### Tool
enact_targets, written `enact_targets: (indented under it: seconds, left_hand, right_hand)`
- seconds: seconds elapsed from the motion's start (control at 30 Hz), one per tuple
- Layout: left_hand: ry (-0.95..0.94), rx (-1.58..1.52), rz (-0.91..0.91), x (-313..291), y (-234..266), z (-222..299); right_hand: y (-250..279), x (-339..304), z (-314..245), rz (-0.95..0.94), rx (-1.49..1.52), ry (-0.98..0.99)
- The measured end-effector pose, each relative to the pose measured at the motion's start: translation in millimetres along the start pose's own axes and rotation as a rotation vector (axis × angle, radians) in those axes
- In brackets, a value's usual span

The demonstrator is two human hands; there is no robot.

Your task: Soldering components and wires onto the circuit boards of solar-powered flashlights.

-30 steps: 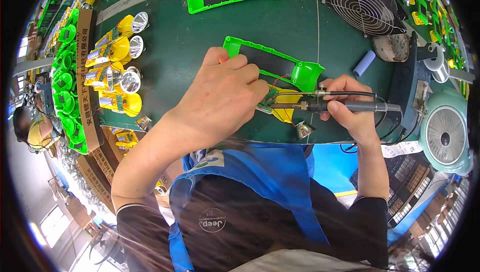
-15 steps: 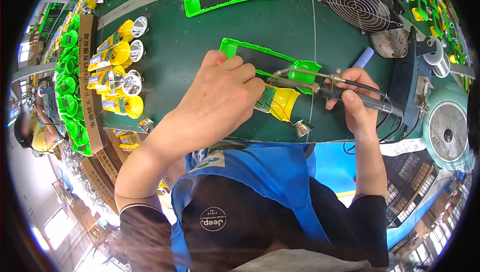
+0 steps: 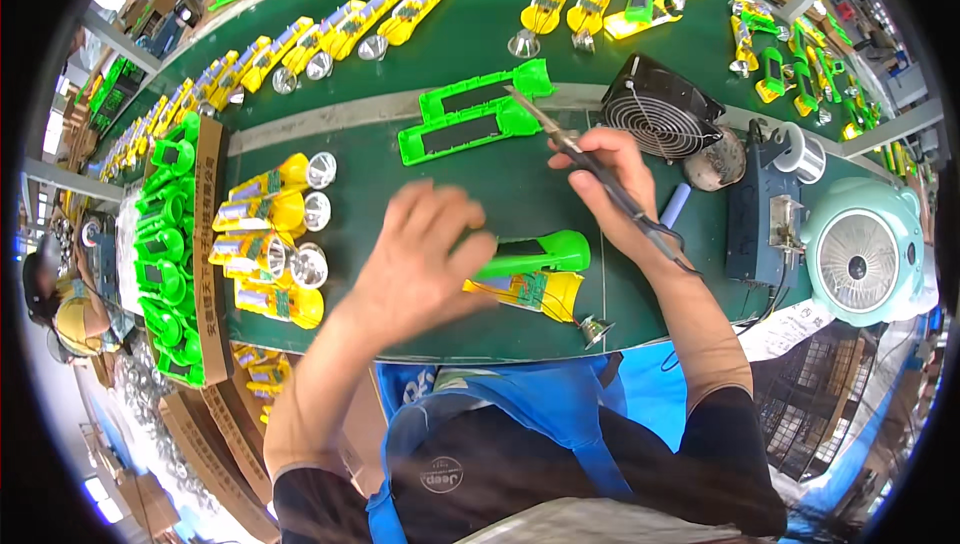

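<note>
My right hand (image 3: pixel 627 166) grips a soldering iron (image 3: pixel 600 173), its bare metal tip pointing up and to the left over the bench. My left hand (image 3: pixel 415 264), smeared by motion, hovers at the left end of a green plastic shell (image 3: pixel 545 252). A gap shows between its thumb and fingers, and nothing can be made out in it. Close in front of that shell lies a yellow shell (image 3: pixel 560 294) carrying a green circuit board, with a small reflector (image 3: pixel 596 331) wired to its right end. Two more green shells (image 3: pixel 460 132) rest farther back.
Yellow assemblies with reflectors (image 3: pixel 275 234) stand at the left beside a carton (image 3: pixel 210 274) of green parts. At the right are a black fan (image 3: pixel 660 109), a blue soldering station (image 3: pixel 757 234), a solder spool (image 3: pixel 800 154) and a pale green fan (image 3: pixel 870 244). More lamps line the far strip.
The soldering iron has risen away from the circuit board, its tip swinging up. My left hand has drawn back leftward. The near green shell now shows its smooth outer side. The view takes in more bench.
</note>
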State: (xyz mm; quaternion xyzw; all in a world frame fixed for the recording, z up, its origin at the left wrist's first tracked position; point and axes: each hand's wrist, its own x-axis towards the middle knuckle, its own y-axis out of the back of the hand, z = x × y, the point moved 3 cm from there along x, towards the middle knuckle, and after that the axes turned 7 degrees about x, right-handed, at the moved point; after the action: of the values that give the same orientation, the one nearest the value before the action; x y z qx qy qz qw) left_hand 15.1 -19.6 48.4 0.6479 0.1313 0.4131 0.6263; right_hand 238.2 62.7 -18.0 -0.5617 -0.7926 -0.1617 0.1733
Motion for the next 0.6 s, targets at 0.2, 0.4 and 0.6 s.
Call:
enact_targets:
  seconds: [0.2,0.4,0.6]
  left_hand:
    - [0.107,-0.095,-0.003,-59.5,-18.9,8.5]
    - [0.54,-0.48,0.322,-65.6,32.8,-24.6]
    - [0.663,-0.225,0.314,68.6,-18.2,-138.8]
  right_hand:
    - [-37.6,44.6,29.6,-0.061,-0.338,0.095]
    - [-7.5,-25.0,11.9,0.074,-0.272,-0.073]
    - [5.3,-76.0,-14.3,0.007,-0.041,-0.16]
